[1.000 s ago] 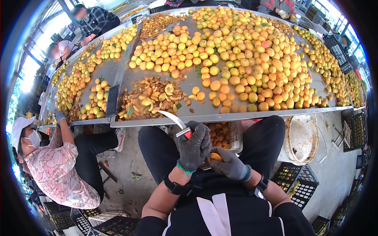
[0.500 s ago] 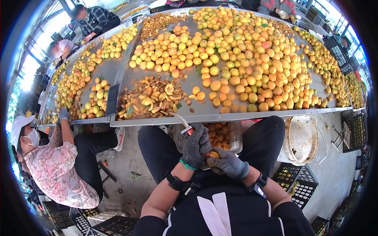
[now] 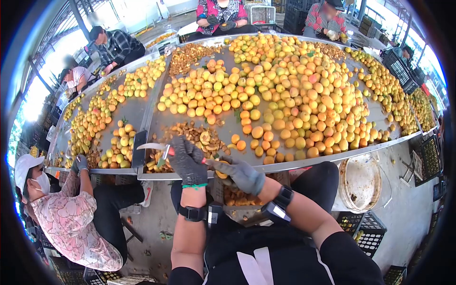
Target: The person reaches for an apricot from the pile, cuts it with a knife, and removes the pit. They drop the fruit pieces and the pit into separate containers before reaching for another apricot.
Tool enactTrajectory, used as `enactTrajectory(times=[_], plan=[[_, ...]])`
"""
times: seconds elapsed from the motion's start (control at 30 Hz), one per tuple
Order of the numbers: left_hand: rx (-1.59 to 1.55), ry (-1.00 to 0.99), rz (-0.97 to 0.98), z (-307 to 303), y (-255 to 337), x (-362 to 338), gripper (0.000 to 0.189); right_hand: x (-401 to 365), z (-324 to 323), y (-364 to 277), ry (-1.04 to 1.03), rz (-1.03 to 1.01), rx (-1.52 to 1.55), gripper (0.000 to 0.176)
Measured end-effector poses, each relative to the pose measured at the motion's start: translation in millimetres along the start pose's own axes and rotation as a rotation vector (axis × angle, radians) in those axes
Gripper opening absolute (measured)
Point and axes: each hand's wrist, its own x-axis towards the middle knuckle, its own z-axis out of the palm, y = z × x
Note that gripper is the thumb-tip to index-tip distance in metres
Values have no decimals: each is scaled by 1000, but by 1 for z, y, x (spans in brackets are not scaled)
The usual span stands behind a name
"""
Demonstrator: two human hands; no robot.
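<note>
My left hand (image 3: 187, 159), in a dark grey glove, is wrapped round the red handle of a curved knife (image 3: 153, 146). Its blade points left, above the table's front edge. My right hand (image 3: 240, 175), in a grey glove, grips an orange apricot (image 3: 221, 174) beside the end of the handle. Both hands are close together over the near edge of the metal table (image 3: 280, 166). Just beyond my left hand lies a heap of apricot pieces (image 3: 206, 138), partly hidden by the glove.
Whole apricots (image 3: 308, 99) cover much of the table. A co-worker in a pink shirt (image 3: 71, 209) sits at the left; others sit across the table. Below the table are a crate (image 3: 237, 197) between my knees, a white bucket (image 3: 361, 183) and black crates (image 3: 370, 232) at the right.
Both hands have moved up and left from above my lap to the table's edge, with the knife and an apricot. The view has tilted up, showing more of the people across the table.
</note>
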Motion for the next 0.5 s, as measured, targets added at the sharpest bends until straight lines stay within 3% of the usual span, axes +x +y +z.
enactTrajectory(times=[0.07,0.13,0.2,0.27,0.37,0.43,0.5], plan=[[-7,101,84,-13,5,14,29,28,-3,8,71,-30,28,47],[-17,83,116,-26,6,20,25,58,-9,21,187,-142,-73,58],[-44,178,80,-35,10,16,27,74,-15,16,347,21,-31,66],[-36,130,76,-52,7,11,27,73,-13,11,457,75,-60,56],[-58,136,-13,-77,0,6,29,56,-22,36,105,29,159,28],[-56,147,-39,-89,-6,2,28,31,-33,56,-81,129,159,31],[-75,120,-83,-99,-11,-4,23,9,-37,81,-14,172,183,29]])
